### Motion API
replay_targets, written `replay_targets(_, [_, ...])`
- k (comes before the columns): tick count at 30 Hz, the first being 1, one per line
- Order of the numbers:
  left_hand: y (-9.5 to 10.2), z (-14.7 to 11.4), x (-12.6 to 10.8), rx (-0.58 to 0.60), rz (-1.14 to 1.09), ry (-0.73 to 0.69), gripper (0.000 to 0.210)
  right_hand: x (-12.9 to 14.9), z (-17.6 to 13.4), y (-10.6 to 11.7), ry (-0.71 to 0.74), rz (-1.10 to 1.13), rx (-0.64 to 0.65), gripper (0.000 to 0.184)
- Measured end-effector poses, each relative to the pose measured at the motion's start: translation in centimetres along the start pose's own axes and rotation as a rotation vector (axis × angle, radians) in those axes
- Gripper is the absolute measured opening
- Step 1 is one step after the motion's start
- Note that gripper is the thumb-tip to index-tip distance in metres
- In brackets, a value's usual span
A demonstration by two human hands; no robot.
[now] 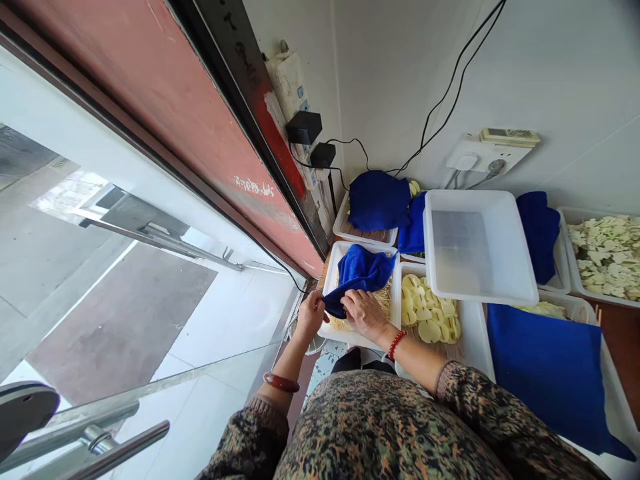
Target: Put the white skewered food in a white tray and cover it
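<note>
A blue cloth [361, 268] lies bunched over a white plastic tray [331, 275], partly covering pale yellow sticks in it. My left hand [311, 313] pinches the cloth's corner at the tray's left side. Close beside it, my right hand [367, 315] grips the near edge of the same cloth, fingers bent over it. Some of the sticks show past the cloth's right side; the rest are hidden. Just to the right, a tray holds skewered pale round slices [429, 312].
An upper white tray [483, 250] overlaps its neighbours. Blue cloths [379, 200] cover other trays; a larger blue cloth [547, 373] lies at right. Whitish pieces [607, 253] fill the far-right tray. Cables and power strips [290, 87] hang on the wall. A glass door [150, 393] stands left.
</note>
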State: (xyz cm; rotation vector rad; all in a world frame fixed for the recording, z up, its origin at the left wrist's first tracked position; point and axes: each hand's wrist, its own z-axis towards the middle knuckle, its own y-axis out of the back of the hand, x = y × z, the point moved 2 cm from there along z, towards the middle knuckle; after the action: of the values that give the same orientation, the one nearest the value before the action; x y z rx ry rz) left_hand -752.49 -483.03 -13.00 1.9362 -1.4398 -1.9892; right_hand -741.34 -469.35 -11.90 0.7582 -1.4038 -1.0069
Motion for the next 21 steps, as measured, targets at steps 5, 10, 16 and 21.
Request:
replay_targets(5, [1.3, 1.3, -3.1, 0.003, 0.081, -0.116, 0.019, -0.3, -0.5, -0.1, -0.072, 0.09, -0.087, 0.018])
replay_targets(10, [1.5, 1.9, -7.4, 0.112, 0.208, -0.295, 0.012, -1.2, 0.3, -0.2, -0.247, 0.19, -0.258, 0.036])
replay_targets(16, [2.0, 4.2, -11.3, 0.208, 0.445, -0.525, 0.038, -4.3, 1.8, 2.3, -0.272, 0.26, -0.373, 0.028])
replay_targets(21, [3.1, 7.4, -12.4, 0.091, 0.647, -0.462, 0.04, -7.5, 3.3, 7.1, -0.266, 0.316, -0.461, 0.038])
